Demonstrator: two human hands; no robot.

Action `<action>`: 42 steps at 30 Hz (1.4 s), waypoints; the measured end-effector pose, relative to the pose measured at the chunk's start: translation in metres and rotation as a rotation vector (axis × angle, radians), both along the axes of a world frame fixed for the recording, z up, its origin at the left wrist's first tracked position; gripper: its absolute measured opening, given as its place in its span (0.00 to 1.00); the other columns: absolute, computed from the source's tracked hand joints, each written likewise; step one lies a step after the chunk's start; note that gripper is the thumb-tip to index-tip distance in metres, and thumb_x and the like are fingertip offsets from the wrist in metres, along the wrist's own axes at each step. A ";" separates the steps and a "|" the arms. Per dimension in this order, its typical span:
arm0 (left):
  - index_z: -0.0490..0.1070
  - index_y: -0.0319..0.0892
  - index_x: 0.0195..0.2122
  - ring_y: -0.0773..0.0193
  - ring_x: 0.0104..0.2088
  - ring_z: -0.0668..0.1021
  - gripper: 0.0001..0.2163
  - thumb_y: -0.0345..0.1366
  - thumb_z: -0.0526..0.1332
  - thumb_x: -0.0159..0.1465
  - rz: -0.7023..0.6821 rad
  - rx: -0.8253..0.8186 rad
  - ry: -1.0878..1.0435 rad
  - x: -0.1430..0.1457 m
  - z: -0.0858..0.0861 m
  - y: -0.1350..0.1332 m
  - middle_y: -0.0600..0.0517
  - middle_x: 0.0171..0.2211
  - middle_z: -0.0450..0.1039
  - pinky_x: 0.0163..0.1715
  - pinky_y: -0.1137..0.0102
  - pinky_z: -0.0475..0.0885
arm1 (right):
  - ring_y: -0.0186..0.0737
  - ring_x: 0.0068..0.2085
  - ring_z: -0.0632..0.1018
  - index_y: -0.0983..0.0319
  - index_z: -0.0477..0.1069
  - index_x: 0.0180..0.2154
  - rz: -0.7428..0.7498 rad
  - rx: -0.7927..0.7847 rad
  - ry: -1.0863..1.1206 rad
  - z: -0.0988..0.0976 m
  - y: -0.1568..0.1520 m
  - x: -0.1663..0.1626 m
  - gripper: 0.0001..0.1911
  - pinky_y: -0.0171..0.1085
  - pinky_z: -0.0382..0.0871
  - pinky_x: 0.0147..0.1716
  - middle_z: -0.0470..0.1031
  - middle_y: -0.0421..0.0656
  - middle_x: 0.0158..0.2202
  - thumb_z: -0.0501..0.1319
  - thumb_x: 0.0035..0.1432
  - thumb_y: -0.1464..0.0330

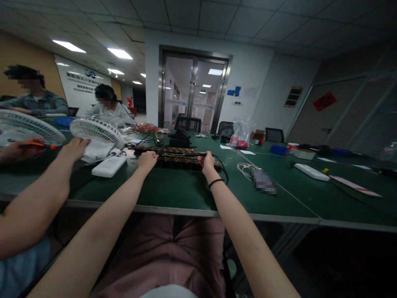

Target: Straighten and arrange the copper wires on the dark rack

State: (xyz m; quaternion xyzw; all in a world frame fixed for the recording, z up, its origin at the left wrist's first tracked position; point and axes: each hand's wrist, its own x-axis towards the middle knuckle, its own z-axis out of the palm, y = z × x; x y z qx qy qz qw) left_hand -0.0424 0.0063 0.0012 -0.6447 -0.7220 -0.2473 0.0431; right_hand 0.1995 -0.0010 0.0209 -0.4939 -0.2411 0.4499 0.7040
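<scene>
Both arms reach forward over the green table. My left hand (148,160) is closed around one end of a slim black cable (182,154). My right hand (207,160) pinches the same cable further right, and its loose end curves down to the table. Between the two hands the cable runs nearly straight. Beneath and behind it lies a bundle of dark, gold-marked strips (176,162), their exact kind unclear. The fingertips of both hands are partly hidden by the hands themselves.
On my left, another person's hand (72,150) touches a white fan (96,134) beside a white flat case (109,165); the other hand holds an orange-tipped tool (41,145). A pale coiled cord (246,169), a blurred flat object (263,181) and a white device (311,171) lie to the right.
</scene>
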 end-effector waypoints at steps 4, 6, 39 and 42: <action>0.69 0.43 0.27 0.56 0.37 0.76 0.14 0.44 0.52 0.63 0.002 -0.007 0.001 0.000 0.000 0.001 0.47 0.34 0.76 0.31 0.71 0.65 | 0.29 0.14 0.68 0.65 0.68 0.25 0.001 0.008 0.000 -0.001 0.000 0.000 0.14 0.25 0.59 0.13 0.67 0.38 0.13 0.50 0.60 0.69; 0.69 0.43 0.27 0.57 0.37 0.76 0.14 0.44 0.52 0.63 0.001 -0.009 -0.002 -0.001 0.000 0.001 0.47 0.34 0.76 0.31 0.71 0.65 | 0.29 0.15 0.68 0.65 0.68 0.26 0.002 0.007 0.001 -0.001 0.000 0.000 0.14 0.25 0.59 0.13 0.67 0.38 0.13 0.50 0.60 0.69; 0.70 0.44 0.27 0.56 0.38 0.76 0.13 0.44 0.52 0.62 0.002 -0.007 -0.015 -0.001 -0.001 0.003 0.47 0.33 0.75 0.31 0.70 0.66 | 0.29 0.15 0.68 0.64 0.67 0.26 -0.006 -0.014 0.000 0.001 -0.002 -0.001 0.13 0.25 0.60 0.14 0.68 0.38 0.14 0.50 0.60 0.68; 0.71 0.44 0.27 0.56 0.38 0.76 0.13 0.44 0.52 0.62 0.006 -0.004 -0.013 -0.001 -0.001 0.002 0.47 0.33 0.75 0.30 0.70 0.66 | 0.30 0.15 0.69 0.64 0.67 0.26 -0.004 -0.015 -0.001 0.000 -0.001 0.000 0.13 0.25 0.60 0.14 0.67 0.38 0.14 0.50 0.60 0.68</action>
